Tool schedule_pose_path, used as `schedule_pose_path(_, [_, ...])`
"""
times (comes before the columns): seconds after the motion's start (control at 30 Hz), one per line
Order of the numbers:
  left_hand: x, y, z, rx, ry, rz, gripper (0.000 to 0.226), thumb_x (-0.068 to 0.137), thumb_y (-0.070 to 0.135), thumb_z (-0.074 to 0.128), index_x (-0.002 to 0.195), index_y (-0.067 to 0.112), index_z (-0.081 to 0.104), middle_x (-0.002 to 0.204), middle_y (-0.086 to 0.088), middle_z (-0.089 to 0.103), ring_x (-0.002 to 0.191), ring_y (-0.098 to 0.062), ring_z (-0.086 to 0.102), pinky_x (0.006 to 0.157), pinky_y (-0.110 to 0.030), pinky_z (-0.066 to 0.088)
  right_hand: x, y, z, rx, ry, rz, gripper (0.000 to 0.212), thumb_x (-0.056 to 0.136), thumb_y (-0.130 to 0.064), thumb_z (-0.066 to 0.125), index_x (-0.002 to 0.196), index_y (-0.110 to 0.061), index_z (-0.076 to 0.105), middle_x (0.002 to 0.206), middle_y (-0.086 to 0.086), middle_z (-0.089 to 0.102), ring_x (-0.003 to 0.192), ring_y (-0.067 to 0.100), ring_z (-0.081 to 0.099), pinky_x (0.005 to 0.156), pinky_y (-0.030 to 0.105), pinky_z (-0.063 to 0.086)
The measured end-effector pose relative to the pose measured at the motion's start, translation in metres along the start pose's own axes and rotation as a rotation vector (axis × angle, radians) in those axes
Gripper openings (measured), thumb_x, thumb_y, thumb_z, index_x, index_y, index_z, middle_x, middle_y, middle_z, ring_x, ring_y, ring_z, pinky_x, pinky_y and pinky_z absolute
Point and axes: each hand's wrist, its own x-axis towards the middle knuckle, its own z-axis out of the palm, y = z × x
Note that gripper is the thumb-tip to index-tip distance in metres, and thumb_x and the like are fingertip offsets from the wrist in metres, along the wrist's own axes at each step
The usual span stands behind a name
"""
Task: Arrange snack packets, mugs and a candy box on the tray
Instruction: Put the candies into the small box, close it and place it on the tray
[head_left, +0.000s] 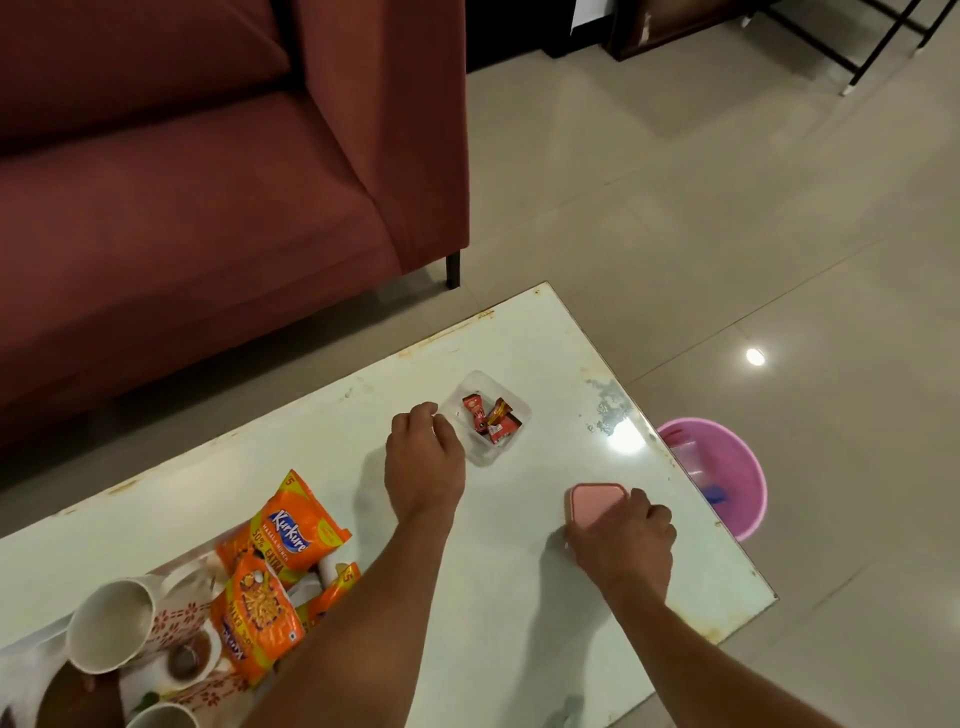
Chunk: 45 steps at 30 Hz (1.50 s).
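We see the clear candy box (483, 451) standing open on the white table (519, 582), toward its far right part and well apart from the tray (174, 621) at the near left, with a few red wrapped candies (491, 422) loose inside. Our left hand (423, 457) sits just beside the box's left edge with its fingers curled; we cannot tell whether they pinch the rim or only touch it. Near and to the right of the box, our right hand (626, 538) curls its fingers over the near edge of the pink lid (596, 505), which lies flat on the table, and appears to grip it. The main risk, as we judge it, is the open box: if we carry it before the lid is on, a tilt would spill the candies. The thin wall may also flex under a one-sided pinch. A lid pressed on crooked could pop off. On the tray, the mugs (111, 626) and orange snack packets (291, 530) already crowd the space, so setting the box down could knock a packet or mug. The pink bucket (727, 467) on the floor past the right edge would catch anything pushed off there.
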Motion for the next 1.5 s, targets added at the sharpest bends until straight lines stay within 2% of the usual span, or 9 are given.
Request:
schedule_pose_path(0.1, [-0.005, 0.0, -0.002, -0.074, 0.005, -0.01, 0.03, 0.104, 0.031, 0.044, 0.121, 0.016, 0.063, 0.117, -0.007, 0.064, 0.104, -0.025, 0.064, 0.076, -0.032, 0.051, 0.003, -0.013, -0.009, 0.158, 0.037, -0.101, 0.102, 0.055, -0.059, 0.08, 0.139, -0.013, 0.041, 0.125, 0.014, 0.047, 0.119, 0.037, 0.045, 0.096, 0.044, 0.047])
schedule_pose_path(0.23, [-0.019, 0.013, -0.012, -0.202, -0.01, -0.09, 0.037, 0.1, 0.049, 0.043, 0.108, 0.022, 0.067, 0.105, 0.002, 0.071, 0.094, -0.018, 0.068, 0.071, -0.025, 0.045, -0.003, -0.062, -0.03, 0.634, 0.109, -0.385, 0.063, 0.059, -0.039, 0.08, 0.115, -0.033, 0.051, 0.112, -0.007, 0.055, 0.108, 0.014, 0.055, 0.091, 0.036, 0.053])
schedule_pose_path(0.33, [-0.021, 0.028, -0.018, -0.398, -0.273, -0.213, 0.048, 0.096, 0.065, 0.039, 0.103, 0.028, 0.069, 0.098, 0.009, 0.075, 0.082, -0.014, 0.073, 0.074, -0.03, 0.057, -0.014, -0.094, -0.04, 0.825, 0.085, -0.505, 0.077, 0.06, -0.038, 0.088, 0.122, -0.038, 0.043, 0.117, -0.018, 0.053, 0.115, 0.009, 0.057, 0.094, 0.024, 0.051])
schedule_pose_path(0.43, [-0.011, 0.04, -0.03, -0.771, -0.522, -0.405, 0.03, 0.094, 0.051, 0.055, 0.095, 0.028, 0.074, 0.088, 0.008, 0.078, 0.066, -0.012, 0.073, 0.059, -0.028, 0.052, -0.019, -0.111, -0.041, 0.866, 0.032, -0.551, 0.083, 0.062, -0.039, 0.089, 0.128, -0.038, 0.038, 0.124, -0.022, 0.051, 0.119, 0.009, 0.059, 0.097, 0.023, 0.051])
schedule_pose_path(0.63, [0.02, 0.036, -0.042, -0.774, -0.344, -0.358, 0.006, 0.091, 0.021, 0.07, 0.094, 0.022, 0.076, 0.093, -0.002, 0.077, 0.068, -0.016, 0.073, 0.06, -0.025, 0.052, -0.012, -0.109, -0.039, 0.478, 0.082, -0.67, 0.093, 0.062, -0.046, 0.086, 0.141, -0.033, 0.036, 0.122, -0.022, 0.051, 0.111, 0.001, 0.052, 0.084, 0.014, 0.045])
schedule_pose_path(0.73, [0.032, 0.03, -0.041, -0.634, -0.271, -0.28, 0.019, 0.093, 0.021, 0.069, 0.11, 0.014, 0.076, 0.105, -0.004, 0.076, 0.084, -0.023, 0.072, 0.079, -0.034, 0.06, -0.006, -0.116, -0.033, 0.253, 0.188, -0.745, 0.081, 0.064, -0.051, 0.083, 0.132, -0.02, 0.052, 0.121, 0.0, 0.056, 0.108, 0.022, 0.054, 0.081, 0.033, 0.051])
schedule_pose_path(0.9, [0.045, 0.029, -0.036, -0.539, -0.21, -0.207, 0.025, 0.093, 0.022, 0.069, 0.115, 0.011, 0.075, 0.113, -0.006, 0.075, 0.101, -0.025, 0.069, 0.094, -0.042, 0.057, 0.005, -0.134, -0.027, 0.113, 0.096, -0.778, 0.091, 0.059, -0.06, 0.078, 0.134, -0.014, 0.052, 0.123, 0.007, 0.056, 0.106, 0.029, 0.055, 0.086, 0.044, 0.052])
schedule_pose_path(1.23, [0.055, 0.023, -0.014, -0.195, -0.245, -0.093, 0.026, 0.096, 0.023, 0.065, 0.12, 0.018, 0.074, 0.128, -0.003, 0.07, 0.117, -0.023, 0.064, 0.101, -0.033, 0.048, 0.024, -0.134, -0.01, -0.007, 0.038, -0.696, 0.089, 0.062, -0.054, 0.087, 0.133, -0.013, 0.051, 0.131, 0.009, 0.053, 0.112, 0.031, 0.053, 0.09, 0.04, 0.05])
schedule_pose_path(1.5, [0.053, 0.02, -0.002, -0.163, -0.255, -0.083, 0.028, 0.098, 0.021, 0.063, 0.125, 0.019, 0.071, 0.127, -0.002, 0.07, 0.116, -0.024, 0.066, 0.101, -0.032, 0.049, 0.031, -0.135, -0.004, -0.021, -0.028, -0.697, 0.086, 0.067, -0.048, 0.087, 0.134, -0.013, 0.047, 0.134, 0.009, 0.049, 0.119, 0.03, 0.047, 0.09, 0.04, 0.05])
